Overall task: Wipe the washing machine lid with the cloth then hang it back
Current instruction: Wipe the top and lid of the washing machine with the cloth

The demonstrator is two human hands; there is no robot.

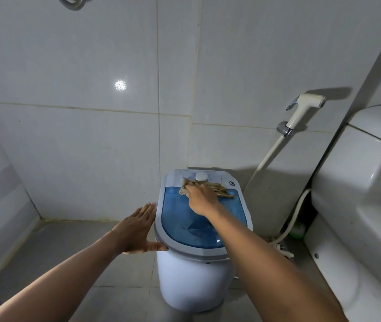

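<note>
Cloth (217,188) under right hand (202,199); bidet sprayer (305,108) beside toilet tank (359,173).

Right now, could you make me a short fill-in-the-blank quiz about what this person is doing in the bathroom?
1. The right hand presses a beige ____ onto the washing machine.
2. The see-through lid is coloured ____.
3. The left hand rests flat against the machine's ____ side.
4. The white spray nozzle hangs on the ____.

Missing words: cloth; blue; left; wall

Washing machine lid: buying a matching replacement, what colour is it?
Translucent blue lid with grey rim, in the head view.
</note>
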